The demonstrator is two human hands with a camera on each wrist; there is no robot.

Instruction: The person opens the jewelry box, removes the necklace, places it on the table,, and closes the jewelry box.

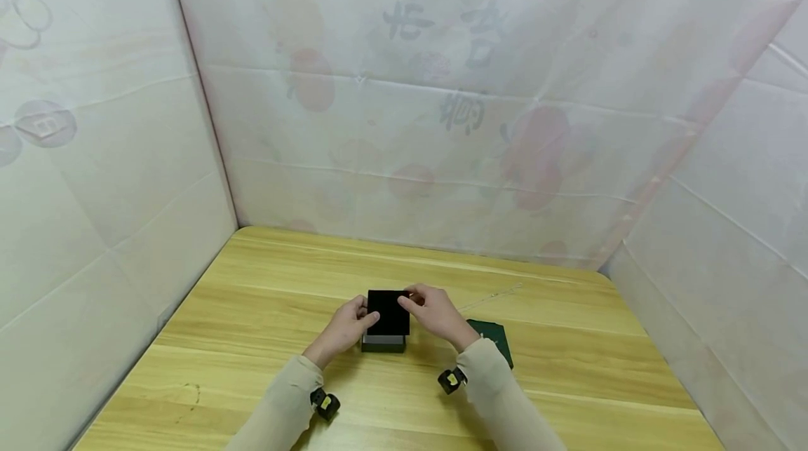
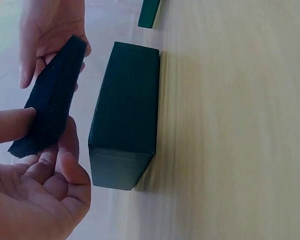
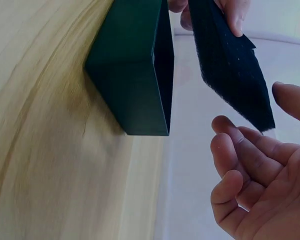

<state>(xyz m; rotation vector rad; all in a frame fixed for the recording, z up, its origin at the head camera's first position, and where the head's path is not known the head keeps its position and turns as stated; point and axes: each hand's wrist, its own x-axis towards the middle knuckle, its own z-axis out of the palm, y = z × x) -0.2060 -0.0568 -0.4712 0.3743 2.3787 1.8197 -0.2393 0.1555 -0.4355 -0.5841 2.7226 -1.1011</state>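
Between thumb and fingers, my left hand (image 1: 346, 325) pinches a black foam pad (image 1: 388, 312), square and flat with a fuzzy surface. It is held tilted above a dark green open-topped box (image 1: 384, 347), which sits on the table. In the left wrist view the box (image 2: 124, 100) shows its outer walls, with the pad (image 2: 52, 100) off to one side of it. My right hand (image 1: 434, 311) is at the pad's opposite corner. Its thumb stands apart from the pad (image 3: 235, 70) in the right wrist view, and its fingers (image 3: 227, 150) are loosely bent around the corner.
A dark green lid (image 1: 495, 340) lies on the wooden table (image 1: 252, 353), partly behind the right forearm. A thin silvery chain (image 1: 499, 294) stretches across the table beyond it. Pale fabric walls (image 1: 391, 128) enclose the back and sides.
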